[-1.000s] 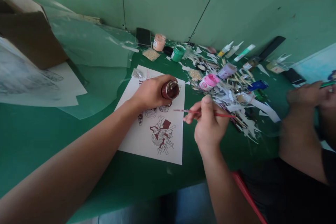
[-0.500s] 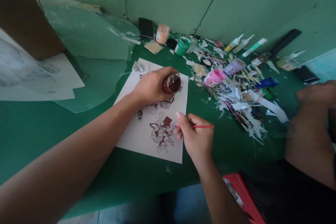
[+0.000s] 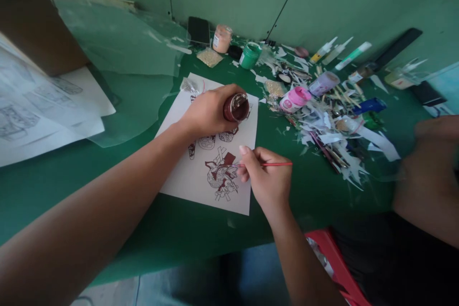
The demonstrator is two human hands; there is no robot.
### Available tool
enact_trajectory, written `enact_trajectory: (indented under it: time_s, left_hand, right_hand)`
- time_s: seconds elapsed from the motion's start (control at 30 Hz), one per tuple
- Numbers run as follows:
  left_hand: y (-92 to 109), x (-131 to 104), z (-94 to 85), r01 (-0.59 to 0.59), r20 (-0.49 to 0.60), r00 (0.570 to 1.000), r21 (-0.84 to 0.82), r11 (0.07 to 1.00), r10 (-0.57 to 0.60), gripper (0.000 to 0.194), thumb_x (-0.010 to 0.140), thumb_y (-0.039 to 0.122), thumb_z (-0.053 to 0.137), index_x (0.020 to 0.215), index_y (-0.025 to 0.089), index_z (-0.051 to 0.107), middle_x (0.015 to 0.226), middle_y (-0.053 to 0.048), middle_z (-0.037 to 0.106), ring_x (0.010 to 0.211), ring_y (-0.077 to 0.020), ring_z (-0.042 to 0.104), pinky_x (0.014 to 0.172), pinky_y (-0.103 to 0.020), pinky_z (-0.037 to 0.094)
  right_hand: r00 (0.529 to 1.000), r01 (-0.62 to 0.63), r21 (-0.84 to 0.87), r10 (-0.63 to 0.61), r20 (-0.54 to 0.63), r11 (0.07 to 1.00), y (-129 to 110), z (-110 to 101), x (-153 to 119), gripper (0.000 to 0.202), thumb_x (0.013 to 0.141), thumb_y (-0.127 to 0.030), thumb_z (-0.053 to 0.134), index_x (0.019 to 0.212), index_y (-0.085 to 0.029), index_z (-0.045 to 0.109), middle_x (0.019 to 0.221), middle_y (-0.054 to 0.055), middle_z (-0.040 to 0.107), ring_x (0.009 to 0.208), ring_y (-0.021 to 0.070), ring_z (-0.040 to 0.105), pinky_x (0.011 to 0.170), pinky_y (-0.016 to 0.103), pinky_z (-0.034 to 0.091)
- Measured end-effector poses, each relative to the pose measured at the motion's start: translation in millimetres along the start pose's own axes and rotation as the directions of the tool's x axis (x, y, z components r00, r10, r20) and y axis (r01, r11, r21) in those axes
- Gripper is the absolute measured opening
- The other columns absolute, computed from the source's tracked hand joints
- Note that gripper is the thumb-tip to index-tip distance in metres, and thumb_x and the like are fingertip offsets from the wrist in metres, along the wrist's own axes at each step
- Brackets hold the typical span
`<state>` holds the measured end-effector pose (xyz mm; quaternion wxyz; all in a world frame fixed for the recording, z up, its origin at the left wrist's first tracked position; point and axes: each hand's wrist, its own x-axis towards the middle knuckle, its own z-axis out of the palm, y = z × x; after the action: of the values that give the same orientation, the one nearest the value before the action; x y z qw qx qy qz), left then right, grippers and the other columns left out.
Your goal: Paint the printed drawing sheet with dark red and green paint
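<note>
My left hand is closed around a jar of dark red-brown paint, its open mouth tilted toward me, over the upper part of a white printed sheet. In my right hand a thin red paintbrush is pinched between thumb and fingers. The brush tip meets the lower line drawing, where some patches are filled dark red. Other small drawings lie partly hidden under my left hand. A little clear bag rests on the sheet's upper left corner.
Paper scraps heap up to the right, among a pink paint jar, a lilac jar and brushes. Behind stand green and peach jars. A cardboard box is at left. Another person's arm is at far right.
The view has shifted slightly, so the sheet and table sit a little higher. Both hands keep their hold; the brush tip stays around the same drawing.
</note>
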<state>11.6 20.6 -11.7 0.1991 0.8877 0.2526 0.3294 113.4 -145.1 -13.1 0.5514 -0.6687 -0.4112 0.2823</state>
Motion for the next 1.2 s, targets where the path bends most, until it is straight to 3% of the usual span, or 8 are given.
enact_trajectory:
  time_s: [1.2]
  left_hand:
    - [0.1,0.7,-1.0,0.006,0.003,1.000,-0.004,1.000,-0.006,0.054,0.064,0.024,0.070,0.117,0.019,0.061,0.109,-0.005,0.071,0.097,-0.0241,0.068,0.079,-0.032,0.051]
  right_hand:
    - [0.999,0.042,-0.072,-0.044,-0.032,0.997,-0.5,-1.2,1.1,0.040,0.083,-0.037,0.064,0.048,-0.020,0.053,0.039,-0.004,0.055,0.037,0.0068,0.054,0.040,0.018,0.041]
